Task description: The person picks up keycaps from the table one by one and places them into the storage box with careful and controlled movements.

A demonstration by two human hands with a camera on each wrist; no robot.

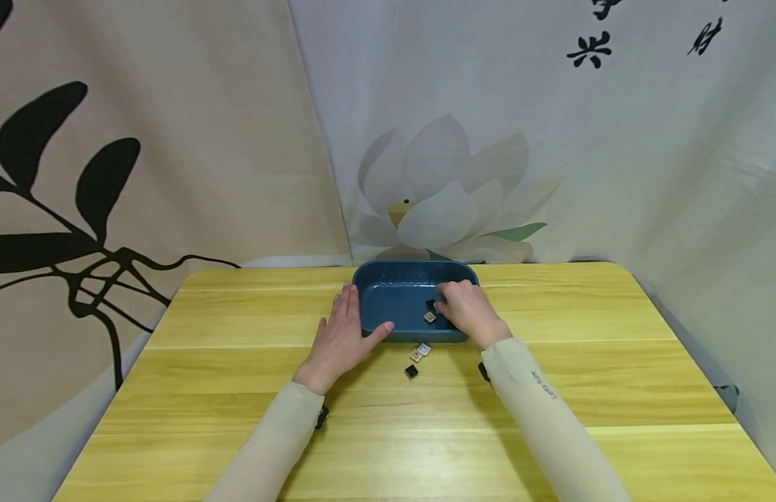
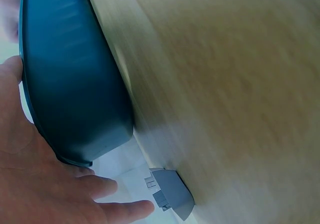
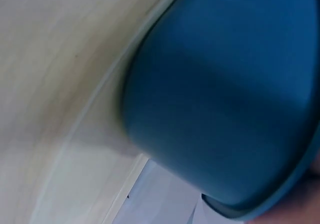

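A blue rectangular tray (image 1: 388, 336) stands at the table's far edge. My left hand (image 1: 339, 343) touches its left end, with fingers extended along the rim and the thumb at the front edge. My right hand (image 1: 468, 310) reaches over the right side into the tray, fingers bent downward. By its fingertips are a small black square piece (image 1: 431, 305) and a small tan square piece (image 1: 429, 317); whether the fingers pinch anything is hidden. In front of the tray lie a white square piece (image 1: 424, 348), a pinkish one (image 1: 415, 355) and a black one (image 1: 411, 371).
The tray stands on a yellow wood-grain table (image 1: 237, 390). Behind it hangs a pale printed curtain (image 1: 249, 139) with a flower and leaves. A grey angular object (image 2: 174, 194) appears by the table's edge in the left wrist view.
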